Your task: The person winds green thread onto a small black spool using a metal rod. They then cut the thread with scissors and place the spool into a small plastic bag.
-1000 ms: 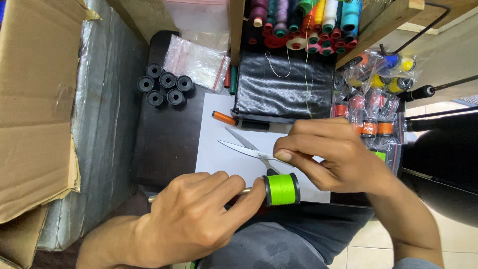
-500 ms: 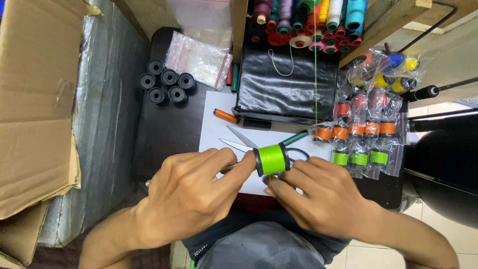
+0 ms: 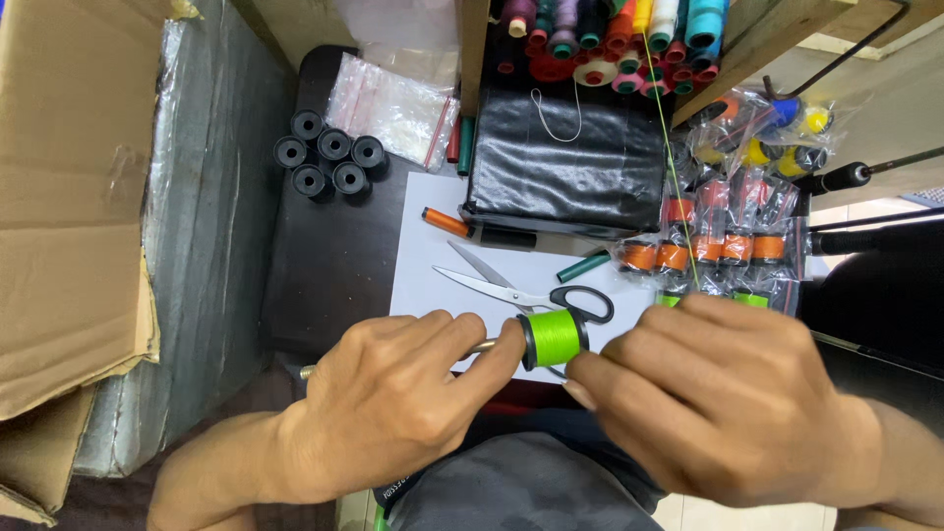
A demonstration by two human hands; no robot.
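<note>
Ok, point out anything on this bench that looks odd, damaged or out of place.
Little stands out. The scissors lie open on the white paper, blades spread, close to the left hand holding the green spool. The cardboard box at the left has a torn, ragged flap edge. Nothing looks spilled.

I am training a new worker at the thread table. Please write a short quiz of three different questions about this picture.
1. True or false: the scissors lie open on the white paper.
2. Multiple choice: what colour is the thread on the spool at the fingertips of the left hand? A) orange B) bright green C) blue
3. How many empty black spools stand in the group on the dark table?

Key:
1. True.
2. B. A green strand runs up from the right hand.
3. Five.
</note>
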